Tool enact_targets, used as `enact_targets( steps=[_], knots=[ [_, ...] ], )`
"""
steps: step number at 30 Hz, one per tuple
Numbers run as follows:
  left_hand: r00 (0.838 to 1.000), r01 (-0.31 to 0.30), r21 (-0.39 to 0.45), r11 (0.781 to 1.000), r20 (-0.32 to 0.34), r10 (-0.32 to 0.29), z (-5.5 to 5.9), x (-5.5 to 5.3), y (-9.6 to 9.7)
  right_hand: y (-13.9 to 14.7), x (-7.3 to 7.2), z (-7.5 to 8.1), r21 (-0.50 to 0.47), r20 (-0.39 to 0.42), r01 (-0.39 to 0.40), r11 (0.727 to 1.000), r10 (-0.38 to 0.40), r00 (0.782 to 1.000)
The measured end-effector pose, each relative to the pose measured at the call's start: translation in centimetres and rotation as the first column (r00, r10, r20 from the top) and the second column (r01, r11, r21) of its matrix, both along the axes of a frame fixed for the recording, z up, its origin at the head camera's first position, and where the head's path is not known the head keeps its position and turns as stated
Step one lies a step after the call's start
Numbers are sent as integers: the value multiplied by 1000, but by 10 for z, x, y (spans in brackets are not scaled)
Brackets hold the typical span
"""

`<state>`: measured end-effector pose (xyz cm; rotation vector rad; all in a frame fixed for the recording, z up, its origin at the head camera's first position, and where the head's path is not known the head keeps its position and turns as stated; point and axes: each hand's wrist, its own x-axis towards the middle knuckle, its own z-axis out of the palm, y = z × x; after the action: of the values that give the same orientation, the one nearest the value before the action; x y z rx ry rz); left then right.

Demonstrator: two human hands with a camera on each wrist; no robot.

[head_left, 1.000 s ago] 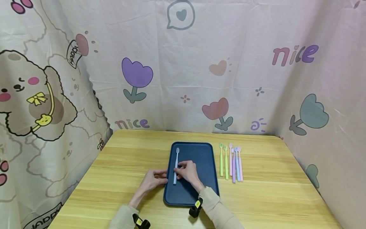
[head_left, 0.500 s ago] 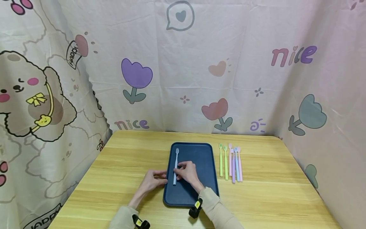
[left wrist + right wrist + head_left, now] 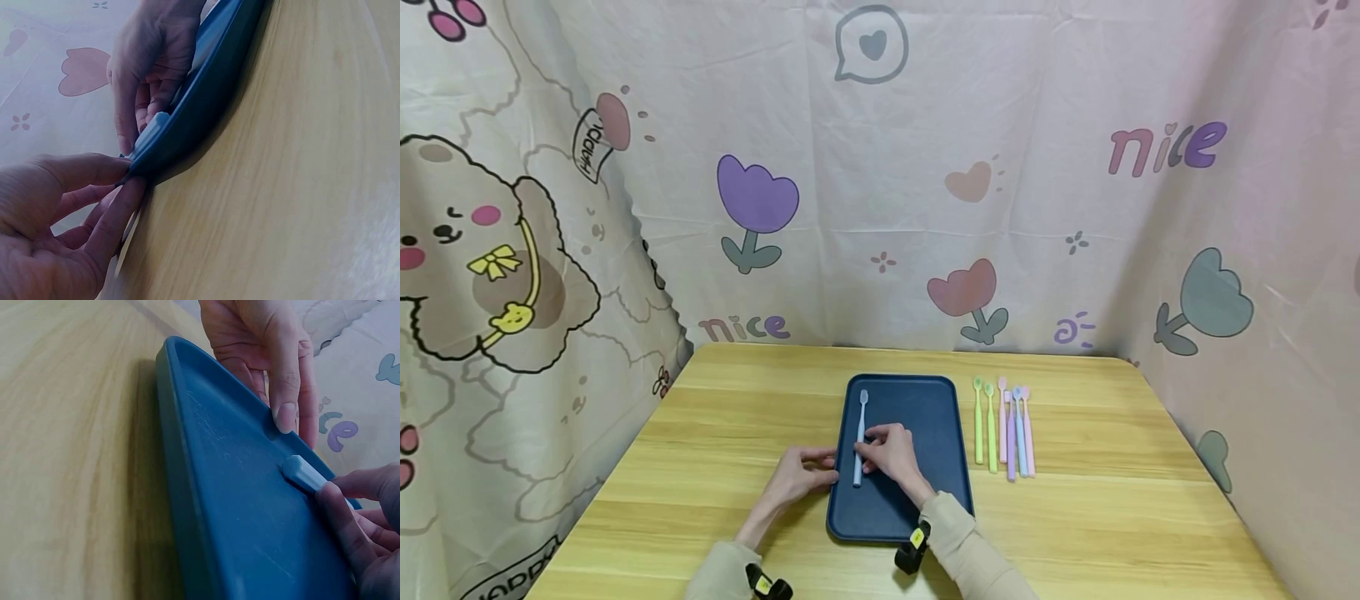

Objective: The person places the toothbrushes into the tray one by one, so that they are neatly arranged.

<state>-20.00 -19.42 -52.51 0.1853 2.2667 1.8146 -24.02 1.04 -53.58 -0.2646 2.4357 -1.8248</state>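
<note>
A dark blue tray (image 3: 917, 400) lies on the wooden table. Near its left side a light blue toothbrush (image 3: 861, 421) lies lengthwise, bristle end away from me. My right hand (image 3: 893, 452) pinches its handle between thumb and fingers; the handle's end (image 3: 303, 473) sticks out past the fingertips in the right wrist view. At the tray's left edge, my left hand (image 3: 793, 479) holds the rim, with thumb and fingers meeting at it in the left wrist view. Part of the handle is hidden behind the right fingers.
To the right of the tray, several toothbrushes lie side by side: green (image 3: 991, 429), pink (image 3: 1028, 433), purple (image 3: 1011, 442) and blue (image 3: 1020, 433). A printed curtain (image 3: 865, 208) hangs behind the table (image 3: 1097, 500) and along its sides.
Both hands, the tray and the toothbrush keep their places relative to one another. Only the head view has shifted very slightly.
</note>
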Motion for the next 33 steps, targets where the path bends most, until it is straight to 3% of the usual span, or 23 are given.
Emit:
enact_targets(
  steps=[11,20,29,33],
  knots=[
    [1000,-6,-9,1000,2,6,-1,-1,0,6,1,1,-14,-2,-15,1000,15,1000],
    [1000,-17,-24,1000,-5,17,0,0,0,22,4,2,-18,-48,-42,999,41,998],
    [1000,-12,-30,999,-27,11,1,4,1,56,10,6,-73,-69,-25,997,19,997],
    [999,-16,-25,1000,-36,16,2,4,1,77,14,15,-119,-42,2,993,-7,999]
  ],
)
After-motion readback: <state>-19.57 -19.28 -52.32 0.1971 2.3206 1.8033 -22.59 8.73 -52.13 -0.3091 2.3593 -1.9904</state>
